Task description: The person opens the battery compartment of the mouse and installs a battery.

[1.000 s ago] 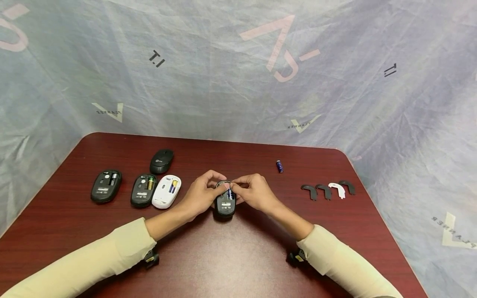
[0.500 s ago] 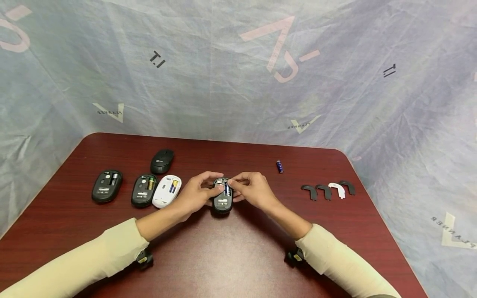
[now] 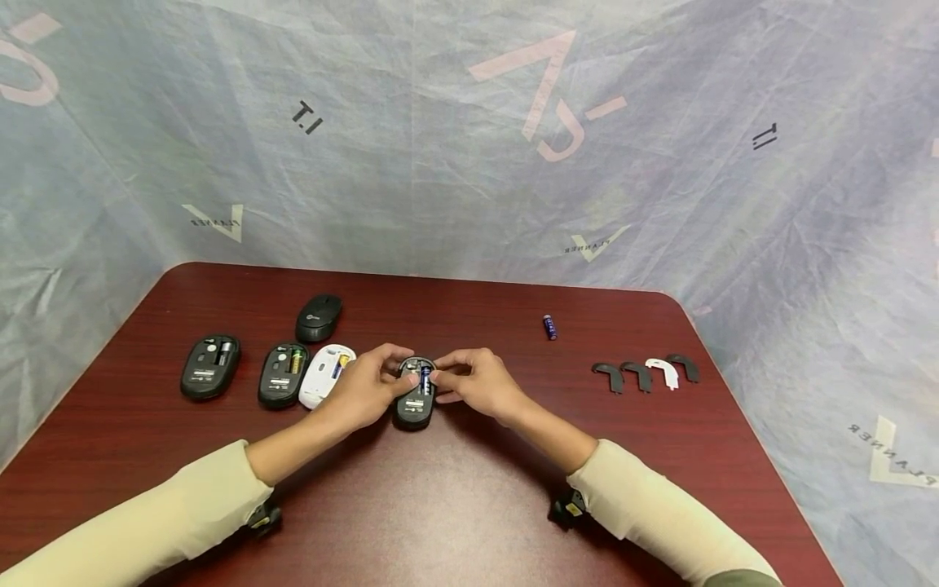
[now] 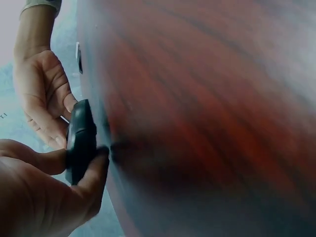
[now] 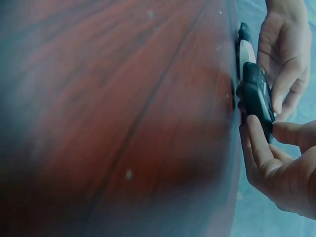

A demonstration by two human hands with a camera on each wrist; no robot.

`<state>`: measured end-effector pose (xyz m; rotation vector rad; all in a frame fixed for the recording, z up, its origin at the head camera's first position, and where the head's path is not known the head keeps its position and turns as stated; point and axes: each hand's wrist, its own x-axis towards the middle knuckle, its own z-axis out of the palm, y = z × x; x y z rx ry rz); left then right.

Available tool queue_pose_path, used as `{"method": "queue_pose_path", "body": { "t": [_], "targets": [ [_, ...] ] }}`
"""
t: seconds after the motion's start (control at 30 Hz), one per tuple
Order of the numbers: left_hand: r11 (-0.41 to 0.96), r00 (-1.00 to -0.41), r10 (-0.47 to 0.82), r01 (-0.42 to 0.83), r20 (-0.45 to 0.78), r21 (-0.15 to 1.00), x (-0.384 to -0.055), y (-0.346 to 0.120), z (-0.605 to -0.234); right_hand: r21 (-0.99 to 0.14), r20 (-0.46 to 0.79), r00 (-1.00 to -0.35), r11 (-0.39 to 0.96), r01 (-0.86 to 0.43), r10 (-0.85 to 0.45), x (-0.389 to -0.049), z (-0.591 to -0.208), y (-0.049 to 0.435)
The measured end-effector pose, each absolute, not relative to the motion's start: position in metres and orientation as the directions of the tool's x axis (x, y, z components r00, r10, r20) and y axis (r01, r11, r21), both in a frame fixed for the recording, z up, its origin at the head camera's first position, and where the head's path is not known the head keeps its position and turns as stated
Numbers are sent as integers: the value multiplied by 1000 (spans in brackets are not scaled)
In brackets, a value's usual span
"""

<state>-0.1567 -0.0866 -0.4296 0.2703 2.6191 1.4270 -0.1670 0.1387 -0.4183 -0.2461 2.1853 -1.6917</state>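
Observation:
A black computer mouse [image 3: 413,413] is held underside up over the middle of the table, its battery bay uncovered. In that bay lies a blue battery [image 3: 425,380]. My left hand [image 3: 365,385] grips the mouse from the left, thumb on the underside beside the bay. From the other side my right hand [image 3: 480,383] pinches the mouse's right edge, its thumb tip by the battery. The right wrist view shows this thumb above the mouse [image 5: 256,98] and fingers below it. In the left wrist view the mouse [image 4: 81,131] appears edge-on, close over the table.
To the left lie two overturned black mice [image 3: 209,375] with batteries showing, and a white mouse [image 3: 314,391] partly behind my left hand. An upright black mouse [image 3: 319,318] sits behind them. A loose blue battery [image 3: 550,328] and several curved battery covers [image 3: 638,377] lie at right.
Both hands have moved left with the mouse. The left thumb has slid off the bay's top, and more of the blue battery shows; it now lies straight in the bay.

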Motion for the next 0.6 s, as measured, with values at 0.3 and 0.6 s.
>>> {"method": "queue_pose_path", "body": {
  "t": [0.3, 0.6],
  "targets": [
    [735, -954, 296, 253, 38, 629, -155, -98, -422, -953, -228, -910, 271, 136, -345, -171, -419, 119],
    [801, -925, 380, 325, -7, 502, -159, -112, -411, -941, -278, -903, 281, 188, -326, -179, -420, 102]
  ]
}}
